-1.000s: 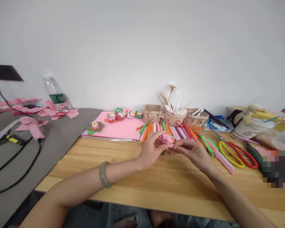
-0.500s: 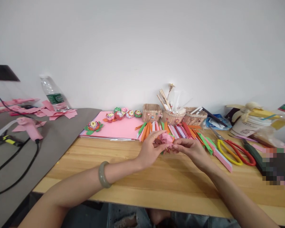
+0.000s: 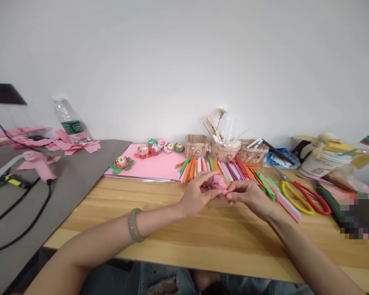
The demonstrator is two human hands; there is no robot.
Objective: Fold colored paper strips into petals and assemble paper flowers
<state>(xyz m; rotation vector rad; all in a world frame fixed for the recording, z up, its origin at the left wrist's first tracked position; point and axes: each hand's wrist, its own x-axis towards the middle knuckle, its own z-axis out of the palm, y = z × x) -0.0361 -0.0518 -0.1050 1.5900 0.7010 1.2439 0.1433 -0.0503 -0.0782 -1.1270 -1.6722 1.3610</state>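
Between my two hands is a small pink paper flower (image 3: 218, 182) with bits of green and orange at its edge. My left hand (image 3: 197, 193) grips it from the left, thumb below and fingers above. The fingertips of my right hand (image 3: 245, 196) pinch its lower right edge. Folded paper strips (image 3: 192, 170) in orange, white, pink, red and green lie fanned out just behind my hands. On a pink sheet (image 3: 156, 167) to the left sit several finished-looking paper flowers (image 3: 122, 163).
Three woven baskets (image 3: 197, 146) stand by the wall, two holding sticks and pens. Scissors (image 3: 307, 197) and a dark green tool (image 3: 327, 198) lie right, near a paper cup (image 3: 321, 164). At left are a pink glue gun (image 3: 39, 166), cables and a bottle (image 3: 70, 121).
My hands and the pink flower have shifted slightly right and down. The fingers of my right hand are more curled at the flower's edge.
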